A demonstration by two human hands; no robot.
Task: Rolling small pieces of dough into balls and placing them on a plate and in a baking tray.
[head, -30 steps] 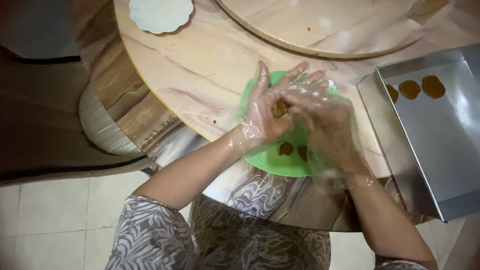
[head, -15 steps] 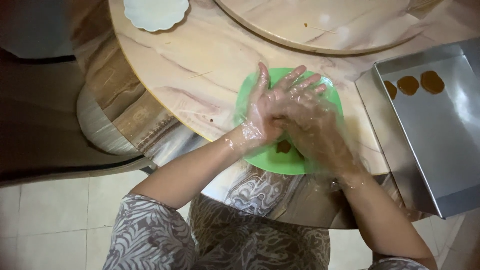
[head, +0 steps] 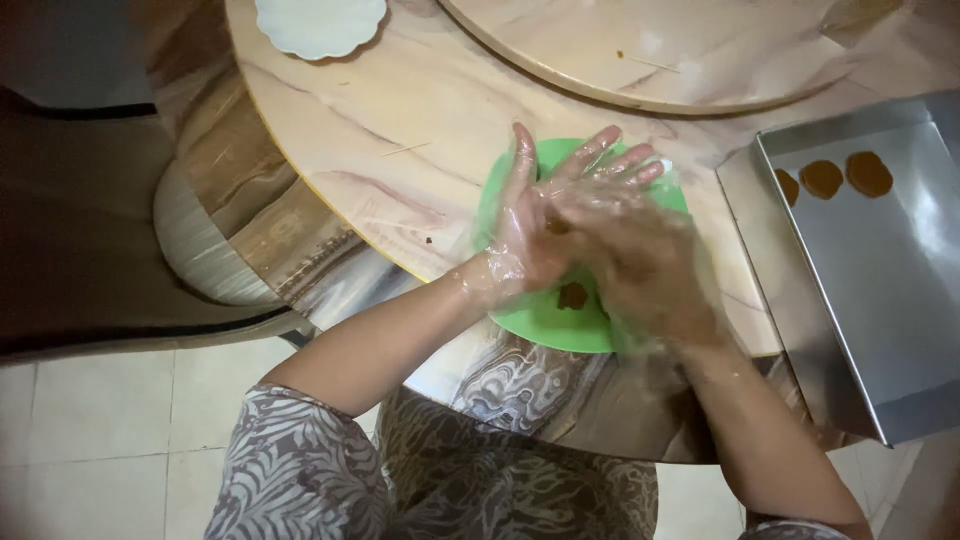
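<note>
Brown dough lump (head: 556, 226), small and soft-looking, sits pressed between your two palms, only a sliver showing. Left hand (head: 525, 235) in its clear plastic glove lies flat beneath, fingers spread; right hand (head: 635, 255), gloved too, covers it from above. Neither hand is clenched: a flat palm-to-palm grip. Directly under the grip, round green plastic plate (head: 545, 318) holds another brown piece (head: 572, 295), on the marbled round bench (head: 400, 130). Right of the grip, steel baking tray (head: 900, 300) carries flat brown discs (head: 845, 175). Risk: dough sticking to slack glove film, or squeezing out unevenly.
</note>
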